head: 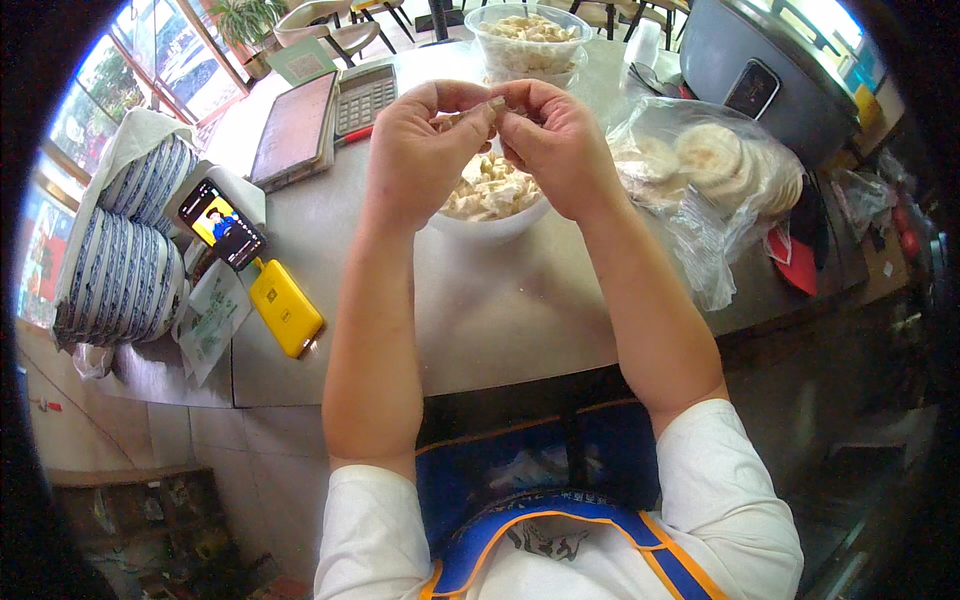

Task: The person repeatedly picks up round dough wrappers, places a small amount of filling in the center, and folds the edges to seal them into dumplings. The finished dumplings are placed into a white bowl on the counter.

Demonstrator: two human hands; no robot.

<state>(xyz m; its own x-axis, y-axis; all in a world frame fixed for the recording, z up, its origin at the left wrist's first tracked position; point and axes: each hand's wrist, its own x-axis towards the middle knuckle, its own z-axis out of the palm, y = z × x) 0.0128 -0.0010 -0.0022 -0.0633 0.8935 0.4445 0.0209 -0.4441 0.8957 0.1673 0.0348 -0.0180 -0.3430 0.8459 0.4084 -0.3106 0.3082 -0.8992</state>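
Observation:
My left hand [420, 161] and my right hand [559, 146] meet over a white bowl [491, 231]. Pinched between both thumbs and fingertips is a small piece of flatbread [495, 104]; the fingers hide part of it. Torn bread bits [491, 191] fill the bowl below, partly covered by my hands. To the right of my right hand lies a clear plastic bag [705, 259] with several round flatbreads [712, 154] in it. Beyond my hands stands a translucent plastic tub [525, 60], also full of torn bits, apparently stacked on another container.
Stacked blue-and-white bowls [124, 277] line the left edge, near a lit phone [221, 223] cabled to a yellow power bank [286, 307]. Behind them lie a clipboard [294, 127] and a calculator [365, 97]. A large grey cooker [750, 67] occupies the back right of the metal table [517, 315].

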